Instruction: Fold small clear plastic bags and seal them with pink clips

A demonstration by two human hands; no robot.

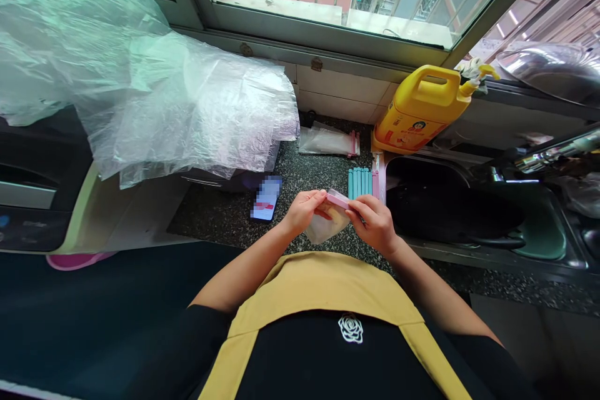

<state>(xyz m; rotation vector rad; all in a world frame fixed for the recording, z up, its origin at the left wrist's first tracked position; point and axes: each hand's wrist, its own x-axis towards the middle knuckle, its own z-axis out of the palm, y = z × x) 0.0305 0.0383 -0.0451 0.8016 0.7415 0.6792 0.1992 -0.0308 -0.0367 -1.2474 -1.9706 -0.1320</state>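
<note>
1. Left hand (302, 211): thumb and fingers pinched together at the near-left end of the pink clip (338, 200). Right hand (375, 225): fingers closed on its other end, thumb beneath. Both grips look light.
2. Clip lies between the two sets of fingertips, sloping slightly down toward the right. Clear bag (322, 231) hangs below it, body side; a little film shows past the far edge. Whether the clip is fully seated cannot be told.
3. Judgement on handling: keep film flat and taut between the fingers before pressing; a fold under the clip would probably leave a gap.
4. Suggest working pressure along from one end to the other, left fingers steadying, right fingers pressing. Squeezing only the middle could let an end spring up. Keep fingertips out of the closing edge.
5. Just beyond the right fingers: a row of turquoise clips (360, 183) on the tabletop (302, 165), pink clips (375, 182) beside it. Elbow room is tight here; a wide right-hand sweep may scatter the row.
6. Farther beyond the fingers: filled clear bag (323, 139) with a pink strip at its right end. Left of the left fingers: phone (266, 199), well apart.
</note>
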